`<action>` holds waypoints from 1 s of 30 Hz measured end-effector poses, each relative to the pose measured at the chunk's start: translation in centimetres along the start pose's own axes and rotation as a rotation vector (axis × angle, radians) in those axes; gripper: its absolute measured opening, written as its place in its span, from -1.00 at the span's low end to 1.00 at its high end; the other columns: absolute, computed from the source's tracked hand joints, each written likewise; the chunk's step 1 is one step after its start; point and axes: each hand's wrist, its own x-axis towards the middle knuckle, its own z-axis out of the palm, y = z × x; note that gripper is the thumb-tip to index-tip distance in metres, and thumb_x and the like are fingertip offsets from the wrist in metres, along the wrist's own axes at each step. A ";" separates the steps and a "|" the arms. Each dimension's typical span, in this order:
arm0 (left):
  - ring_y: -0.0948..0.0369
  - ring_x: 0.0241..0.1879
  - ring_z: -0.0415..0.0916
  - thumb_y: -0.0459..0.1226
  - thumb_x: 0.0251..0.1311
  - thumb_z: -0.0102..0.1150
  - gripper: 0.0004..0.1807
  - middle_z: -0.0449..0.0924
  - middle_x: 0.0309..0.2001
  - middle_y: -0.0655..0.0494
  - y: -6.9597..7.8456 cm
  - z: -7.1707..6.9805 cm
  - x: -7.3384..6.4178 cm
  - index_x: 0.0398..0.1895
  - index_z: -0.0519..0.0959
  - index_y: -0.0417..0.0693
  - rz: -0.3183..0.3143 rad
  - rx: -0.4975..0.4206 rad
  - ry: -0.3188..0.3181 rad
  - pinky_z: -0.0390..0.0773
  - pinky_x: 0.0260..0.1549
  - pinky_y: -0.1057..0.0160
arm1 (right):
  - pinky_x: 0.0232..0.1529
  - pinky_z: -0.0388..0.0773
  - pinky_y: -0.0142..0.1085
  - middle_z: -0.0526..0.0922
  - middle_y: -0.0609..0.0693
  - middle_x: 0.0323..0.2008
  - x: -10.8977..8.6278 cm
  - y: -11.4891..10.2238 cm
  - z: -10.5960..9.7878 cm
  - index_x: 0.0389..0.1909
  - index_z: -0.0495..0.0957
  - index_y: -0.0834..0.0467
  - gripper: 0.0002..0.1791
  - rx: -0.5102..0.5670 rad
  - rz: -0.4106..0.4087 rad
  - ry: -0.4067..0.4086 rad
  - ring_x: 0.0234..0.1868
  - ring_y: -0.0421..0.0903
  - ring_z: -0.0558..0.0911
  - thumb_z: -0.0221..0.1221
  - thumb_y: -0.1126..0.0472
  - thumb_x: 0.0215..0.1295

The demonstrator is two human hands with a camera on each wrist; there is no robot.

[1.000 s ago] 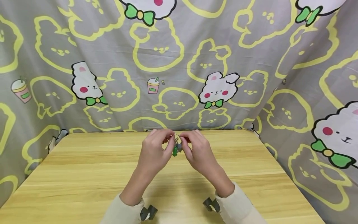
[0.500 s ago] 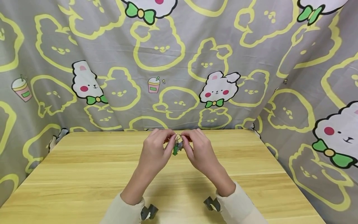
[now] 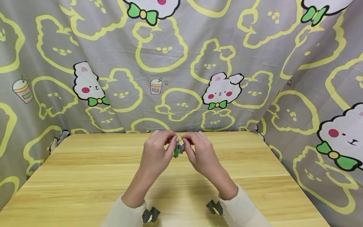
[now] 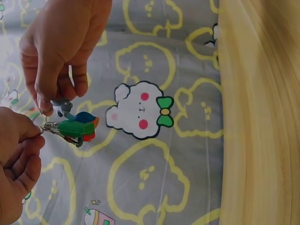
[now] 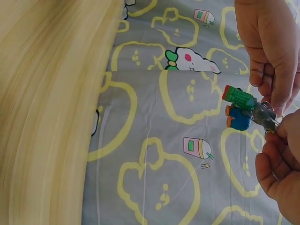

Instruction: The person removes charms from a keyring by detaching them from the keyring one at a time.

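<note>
Both hands hold a metal key ring [image 3: 180, 137] with small charms over the far part of the table. My left hand [image 3: 157, 149] pinches its left side between thumb and fingers. The right hand [image 3: 200, 152] pinches the opposite side. From the ring hang a green ridged charm with a red end [image 4: 75, 129], a blue charm with orange parts [image 5: 239, 119] and a grey animal-shaped charm [image 5: 263, 117]. Short chains [image 4: 51, 125] join charms to the ring beside the left fingertips. Part of the ring is hidden behind the fingers.
Below the hands lies a light wooden table [image 3: 93, 176]. A grey curtain with yellow outlines and white rabbits [image 3: 175, 104] stands behind its far edge and along both sides. Dark wrist mounts [image 3: 151, 215] sit at the beige sleeves [image 3: 239, 205].
The hands keep their pinch on the key ring and shift only slightly, a little right and then back left. The charms swing a little beneath it.
</note>
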 end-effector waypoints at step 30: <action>0.19 -0.43 0.56 -0.45 0.19 0.37 -0.94 0.71 -0.42 0.09 -0.1 -0.2 -0.2 -0.32 0.73 -0.15 -0.031 0.004 -0.052 0.59 -0.48 0.32 | -0.36 0.51 -0.30 0.64 0.02 -0.36 0.0 -0.1 0.0 -0.20 0.60 0.28 -0.91 -0.022 0.009 -0.008 -0.36 -0.09 0.51 0.29 0.45 0.31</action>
